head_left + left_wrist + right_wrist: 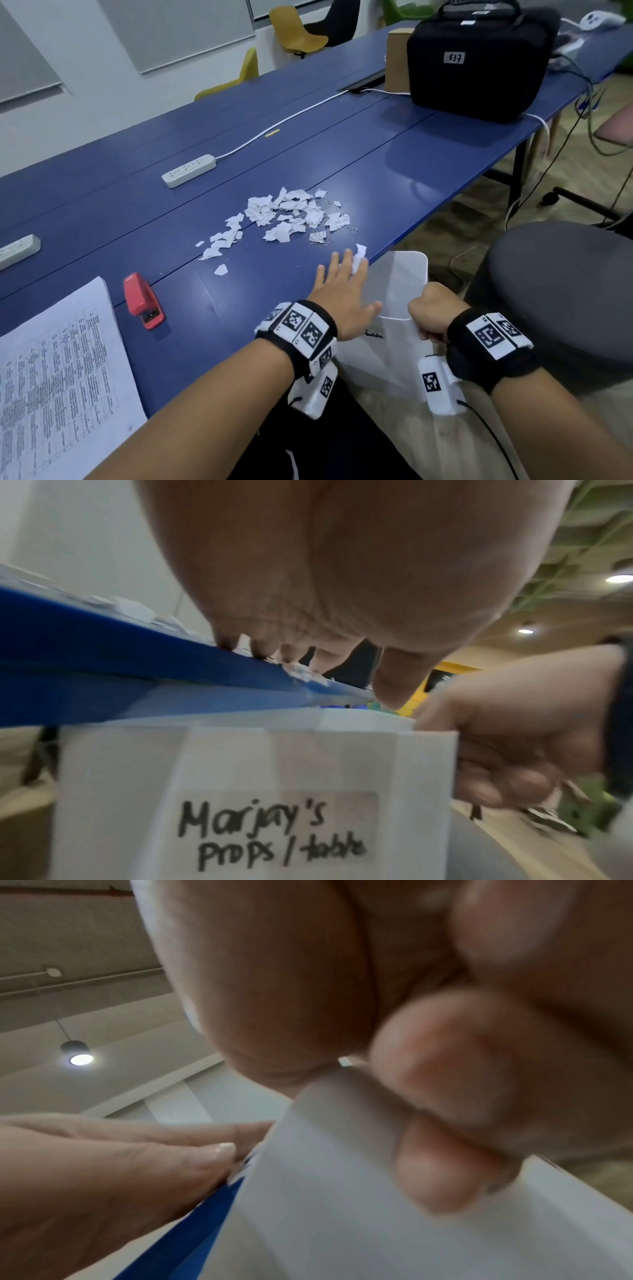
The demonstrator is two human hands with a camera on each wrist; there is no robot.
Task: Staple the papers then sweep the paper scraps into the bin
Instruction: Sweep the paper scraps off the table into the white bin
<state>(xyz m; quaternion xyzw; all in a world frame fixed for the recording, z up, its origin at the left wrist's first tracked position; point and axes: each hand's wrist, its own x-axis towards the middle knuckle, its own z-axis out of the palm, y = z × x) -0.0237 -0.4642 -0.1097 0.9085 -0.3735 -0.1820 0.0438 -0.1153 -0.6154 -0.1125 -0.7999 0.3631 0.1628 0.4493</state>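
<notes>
The right hand [432, 313] has its grip closed on the rim of the white bin [407, 274], which is held below the bench [411, 147] edge at lower centre of the head view. The left hand [342, 301] lies flat on the bench with fingers straight, grip open, and one paper scrap [359, 258] sits at its fingertips right at the edge, above the bin mouth. The main heap of paper scraps [291, 216] lies at centre frame, well apart from the edge; loose bits trail toward the left. The papers [58, 370] lie at lower left with the red stapler [144, 301] just beside them; whether they are stapled cannot be told. Risks, as judged: the bin mouth spans only a short run of the edge, so a wide sweep would send scraps past either side to the floor. A one-sided hold on the rim may let the bin tilt or drop away. Small wire-like bits among the heap, seemingly staples, could scatter or prick the sweeping fingers. Light scraps may flutter clear under a fast stroke.
</notes>
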